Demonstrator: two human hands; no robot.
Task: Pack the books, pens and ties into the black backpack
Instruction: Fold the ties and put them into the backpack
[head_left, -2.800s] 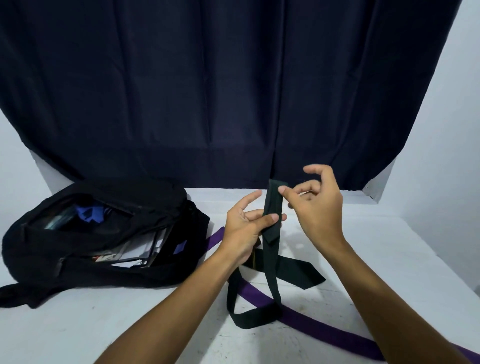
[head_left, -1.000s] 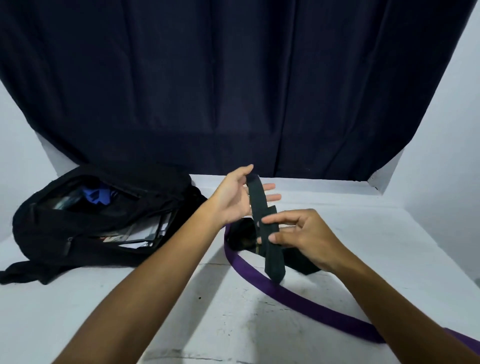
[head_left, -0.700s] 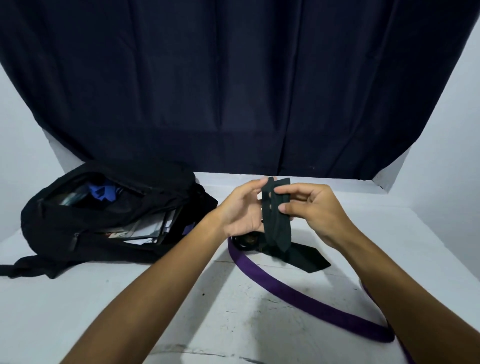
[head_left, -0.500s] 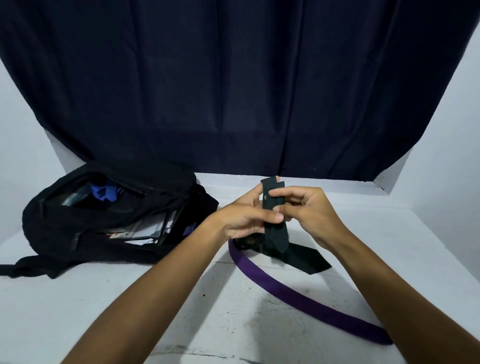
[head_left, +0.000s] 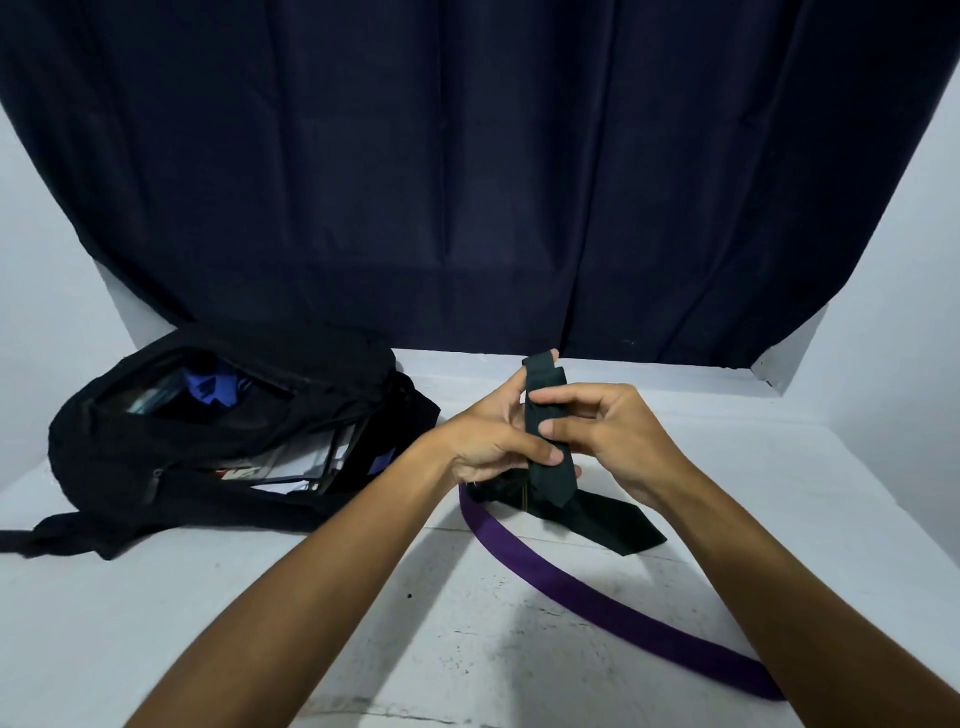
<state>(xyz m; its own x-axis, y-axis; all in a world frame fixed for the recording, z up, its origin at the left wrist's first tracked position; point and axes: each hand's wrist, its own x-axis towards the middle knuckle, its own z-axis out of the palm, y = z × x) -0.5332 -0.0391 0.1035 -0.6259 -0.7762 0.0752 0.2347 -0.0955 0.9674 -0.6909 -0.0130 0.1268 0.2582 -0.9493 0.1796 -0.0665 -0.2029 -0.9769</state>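
Note:
A dark green tie (head_left: 550, 470) is folded into a short stack held upright between both hands above the table's middle. My left hand (head_left: 491, 441) grips the stack from the left, thumb across its front. My right hand (head_left: 608, 434) pinches it from the right with fingers over the front. The tie's wide end (head_left: 613, 522) trails on the table below. A purple tie (head_left: 597, 603) curves along the table from under my hands to the lower right. The black backpack (head_left: 208, 457) lies open at the left, with books (head_left: 296, 465) and something blue (head_left: 210, 389) inside.
The white table (head_left: 156, 623) is walled in white at left and right. A dark curtain (head_left: 467, 182) hangs behind it. A backpack strap (head_left: 31, 538) trails toward the left edge.
The hanging length of the green tie has been folded up into a short stack between my hands. My left thumb has closed over its front. The view has shifted slightly.

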